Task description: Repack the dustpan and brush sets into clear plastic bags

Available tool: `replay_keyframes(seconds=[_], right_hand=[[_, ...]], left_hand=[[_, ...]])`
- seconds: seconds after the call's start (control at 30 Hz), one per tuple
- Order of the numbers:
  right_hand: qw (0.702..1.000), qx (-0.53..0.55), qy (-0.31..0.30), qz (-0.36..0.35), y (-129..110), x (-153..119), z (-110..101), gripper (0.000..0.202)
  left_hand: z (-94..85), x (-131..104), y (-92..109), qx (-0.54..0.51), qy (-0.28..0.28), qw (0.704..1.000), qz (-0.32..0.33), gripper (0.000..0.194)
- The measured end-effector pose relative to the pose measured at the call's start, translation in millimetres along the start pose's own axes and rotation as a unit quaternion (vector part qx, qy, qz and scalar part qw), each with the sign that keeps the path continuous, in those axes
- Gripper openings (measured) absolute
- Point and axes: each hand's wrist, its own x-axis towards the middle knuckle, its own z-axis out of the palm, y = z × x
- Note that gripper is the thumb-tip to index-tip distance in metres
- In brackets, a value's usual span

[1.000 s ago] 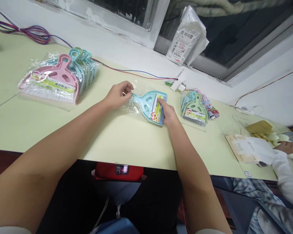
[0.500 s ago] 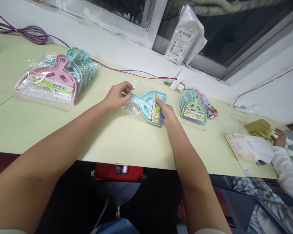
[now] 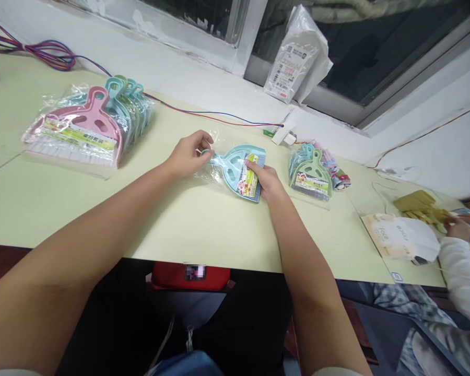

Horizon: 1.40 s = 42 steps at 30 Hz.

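A light-blue dustpan (image 3: 230, 168) with a small brush of grey-blue bristles and a printed label (image 3: 250, 180) lies sideways above the table before me. My right hand (image 3: 269, 181) grips its wide end, thumb on the label. At the handle end, my left hand (image 3: 191, 152) has its fingers curled and pinched at the handle and the clear plastic bag (image 3: 215, 179) around it. How far the bag covers the dustpan is hard to see. To the left stand wrapped dustpan sets, a pink one (image 3: 94, 114) in front. On the right is a smaller group with a green dustpan (image 3: 312, 168).
Coiled red and blue wire (image 3: 58, 56) runs along the wall to a white plug (image 3: 285, 136). A white plastic package (image 3: 292, 68) leans on the window. At right, a co-worker's hand (image 3: 459, 228) is near yellow cloth-like items (image 3: 415, 202) and a "Face" packet (image 3: 387, 235).
The dustpan and my right hand have shifted slightly left, towards my left hand, which stays nearly in place. The co-worker's hand has moved a little right and down.
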Motion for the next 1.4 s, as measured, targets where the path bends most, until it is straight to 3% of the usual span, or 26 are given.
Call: replay_keyframes(seconds=[0.3,0.5,0.9,1.2,1.4], right_hand=[[1.0,0.005,0.017,-0.01,5.8,0.6,6.1,0.037],[0.999,0.013,0.033,-0.01,4.7,1.8,5.7,0.043],[0.999,0.0,0.036,0.025,-3.6,0.3,3.2,0.057],[0.999,0.023,0.013,0.017,-0.8,3.7,1.8,0.048],[0.996,0.08,-0.035,0.022,-5.3,5.0,3.2,0.01]], left_hand=[[11.5,-1.4,-3.9,-0.016,-0.02,0.999,0.038,0.03],[17.7,1.6,-12.8,-0.063,-0.021,0.998,0.002,0.032],[20.5,-0.7,-3.0,-0.088,-0.042,0.995,0.018,0.033],[22.2,0.8,-8.7,-0.103,-0.019,0.994,-0.034,0.033],[16.9,5.2,-18.0,-0.129,0.009,0.988,-0.082,0.029]])
